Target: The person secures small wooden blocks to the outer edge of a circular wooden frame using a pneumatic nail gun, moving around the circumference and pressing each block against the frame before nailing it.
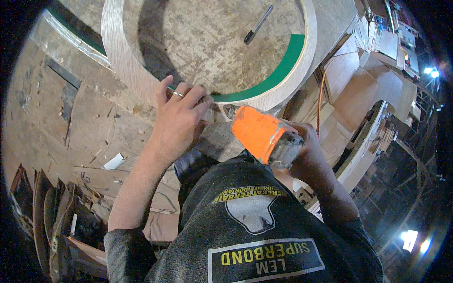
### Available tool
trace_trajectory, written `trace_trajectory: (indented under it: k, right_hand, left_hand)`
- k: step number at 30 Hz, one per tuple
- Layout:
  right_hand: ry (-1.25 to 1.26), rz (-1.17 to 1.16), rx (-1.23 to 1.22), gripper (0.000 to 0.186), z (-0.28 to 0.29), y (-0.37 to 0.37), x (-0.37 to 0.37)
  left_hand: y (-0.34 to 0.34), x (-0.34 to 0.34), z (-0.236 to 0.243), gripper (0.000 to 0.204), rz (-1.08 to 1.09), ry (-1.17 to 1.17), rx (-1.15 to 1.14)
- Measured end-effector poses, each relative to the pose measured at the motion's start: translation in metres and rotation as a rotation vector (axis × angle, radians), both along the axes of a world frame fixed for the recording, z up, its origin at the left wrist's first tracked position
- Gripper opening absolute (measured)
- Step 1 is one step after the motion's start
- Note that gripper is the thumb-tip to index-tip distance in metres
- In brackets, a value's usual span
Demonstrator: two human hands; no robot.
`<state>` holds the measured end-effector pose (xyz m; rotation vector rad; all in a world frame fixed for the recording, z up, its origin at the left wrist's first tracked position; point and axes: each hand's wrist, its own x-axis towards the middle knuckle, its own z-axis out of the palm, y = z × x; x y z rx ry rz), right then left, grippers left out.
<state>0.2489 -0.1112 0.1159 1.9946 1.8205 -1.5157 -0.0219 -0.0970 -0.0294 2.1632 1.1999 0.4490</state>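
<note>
A round wooden ring with a pale grained band lies at the top, a green strip along its inner lower-right side. My left hand is closed over the ring's near edge, fingers curled on it. My right hand grips an orange tool with a dark, grimy end, its tip beside the ring's near edge, right of my left fingers. A black pen lies inside the ring.
Another curved piece lies at upper left. Curved boards stand at lower left. Plywood pieces are piled at right, beside an orange cord. A white scrap lies on the floor at left.
</note>
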Motion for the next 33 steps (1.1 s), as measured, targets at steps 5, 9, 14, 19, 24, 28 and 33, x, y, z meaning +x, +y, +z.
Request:
trace_trajectory:
  k: [5,9,14,19,24,28,33]
  right_hand:
    - [0.011,0.130,0.100,0.071,0.012,-0.005,-0.004]
    - [-0.094,-0.093,-0.164,0.081,0.000,-0.011,0.005]
    - [-0.115,0.127,0.059,0.080,0.002,-0.018,0.006]
    - [-0.006,-0.008,0.003,0.062,-0.007,-0.014,0.006]
    - [0.014,0.072,0.178,0.059,-0.013,-0.011,0.005]
    - [0.004,0.041,0.154,0.058,-0.011,-0.010,0.001]
    - [0.025,0.043,0.106,0.061,-0.008,-0.004,0.000]
  left_hand:
    - [0.002,-0.002,0.009,0.055,0.014,0.023,-0.008]
    - [0.011,-0.018,0.032,0.059,0.111,0.045,0.016]
    - [0.026,-0.045,0.011,0.060,-0.080,0.036,-0.030]
    - [0.026,-0.044,0.011,0.059,-0.083,0.045,-0.054]
    - [0.021,-0.043,0.006,0.058,-0.091,0.079,0.057]
    - [0.015,-0.040,-0.012,0.059,-0.065,0.087,0.187]
    - [0.013,-0.037,-0.022,0.026,-0.012,0.022,0.327]
